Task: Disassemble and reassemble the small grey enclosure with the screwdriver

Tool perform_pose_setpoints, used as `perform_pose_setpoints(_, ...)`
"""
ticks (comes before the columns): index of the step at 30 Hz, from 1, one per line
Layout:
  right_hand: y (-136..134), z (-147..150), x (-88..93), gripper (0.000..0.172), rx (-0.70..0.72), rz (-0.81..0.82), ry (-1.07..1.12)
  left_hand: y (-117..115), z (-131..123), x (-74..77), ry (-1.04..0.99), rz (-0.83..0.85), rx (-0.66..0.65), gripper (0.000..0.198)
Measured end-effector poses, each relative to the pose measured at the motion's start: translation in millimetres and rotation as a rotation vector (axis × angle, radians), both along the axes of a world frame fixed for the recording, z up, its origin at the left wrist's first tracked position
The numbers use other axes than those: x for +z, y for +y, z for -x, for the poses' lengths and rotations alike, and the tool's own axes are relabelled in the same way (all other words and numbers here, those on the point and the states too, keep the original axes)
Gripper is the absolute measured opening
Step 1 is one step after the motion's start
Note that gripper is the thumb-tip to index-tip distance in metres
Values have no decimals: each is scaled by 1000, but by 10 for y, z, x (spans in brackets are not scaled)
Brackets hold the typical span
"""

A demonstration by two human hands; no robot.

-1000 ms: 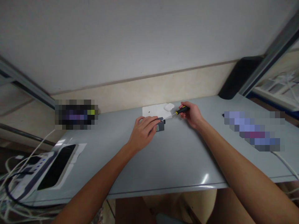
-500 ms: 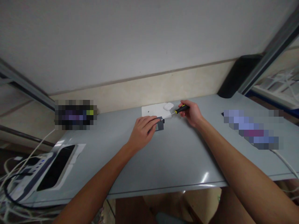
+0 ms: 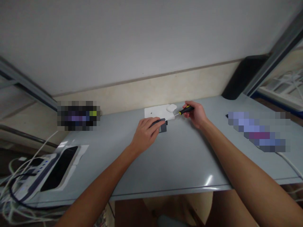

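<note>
My left hand [image 3: 147, 130] is closed over a small dark grey box-shaped device [image 3: 163, 127] on the grey table, hiding much of it. A black and yellow screwdriver [image 3: 186, 110] is gripped by its handle in my right hand [image 3: 196, 114]. Its thin metal shaft slants down to the left, and the tip meets the device's upper edge beside my left fingertips. Just behind lies a white sheet of paper [image 3: 156, 111] with a tiny dark piece [image 3: 151, 113] and a white rounded case [image 3: 171, 108] on it.
At the left a dark-screened phone or tablet [image 3: 60, 168] lies beside a power strip [image 3: 39, 173] with tangled cables. A black cylinder [image 3: 243, 77] stands at the back right corner. Blurred-out objects sit at the back left [image 3: 79, 116] and right [image 3: 257, 132]. A wall closes the back.
The view has shifted slightly, so everything sits a little further right. Both hands keep their holds, and the screwdriver tip stays at the device's edge.
</note>
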State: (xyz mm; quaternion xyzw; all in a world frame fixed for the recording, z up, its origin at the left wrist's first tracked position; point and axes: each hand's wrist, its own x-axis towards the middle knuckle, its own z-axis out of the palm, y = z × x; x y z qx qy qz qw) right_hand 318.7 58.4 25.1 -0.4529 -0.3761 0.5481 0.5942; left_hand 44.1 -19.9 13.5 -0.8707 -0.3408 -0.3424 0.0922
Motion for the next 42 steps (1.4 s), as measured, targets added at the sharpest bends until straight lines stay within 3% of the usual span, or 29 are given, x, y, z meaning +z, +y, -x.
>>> perform_pose_setpoints(6, -3, 6, 11, 21, -57, 3, 34, 3, -8, -1, -9, 33, -1, 37)
perform_pose_setpoints(11, 13, 6, -22, 26, -20, -3, 1, 18, -5, -21, 21, 64, -45, 46)
perform_pose_setpoints(18, 48, -24, -24, 24, -75, 37, 25, 29, 132, 35, -91, 104, -107, 42)
perform_pose_setpoints(23, 80, -19, -45, 26, -106, 31, 5, 113, 300, 39, -289, 348, -77, 23)
perform_pose_setpoints(27, 60, 80, -109, 39, -146, -132, -195, 208, 324, -83, -503, 589, -27, 37)
perform_pose_setpoints(29, 33, 163, -147, 41, -117, -213, -291, 243, 323, -143, -518, 632, -1, 41)
perform_pose_setpoints(36, -39, 453, -274, 26, 14, -419, -434, 248, 326, -196, -337, 564, 65, 35)
perform_pose_setpoints(42, -34, 501, -363, 24, 71, -443, -475, 230, 246, -240, -268, 472, 28, 30)
